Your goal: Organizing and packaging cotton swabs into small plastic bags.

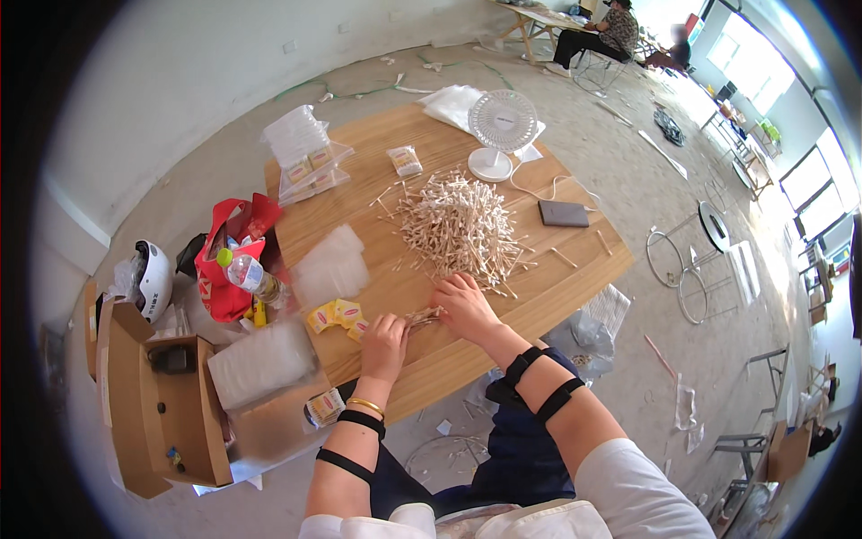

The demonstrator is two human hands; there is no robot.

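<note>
Overhead view of a wooden table (557, 287) at which one seated person works with two bare hands. The left hand (384, 346) and right hand (464, 307) meet near the front edge of the table; both close around a small bundle of wooden sticks (424, 315) held between them, just in front of the one large pile of sticks (458, 225) heaped at the table's centre. A few single sticks lie scattered to the right of the pile. Just left of the left hand lie about three small yellow packets (337, 316) with red labels, beside a stack of clear plastic bags (330, 263). A further labelled packet (405, 160) lies alone at the far side, and more sit under a second clear stack (301, 148) at the far left corner. One white desk fan (502, 126) stands upright behind the pile; one flat grey rectangular device (563, 213) lies to its right. Left of the table: one red bag (229, 260), one plastic bottle (247, 272) with a green cap, one open cardboard box (166, 404), one white helmet (153, 278)
</note>
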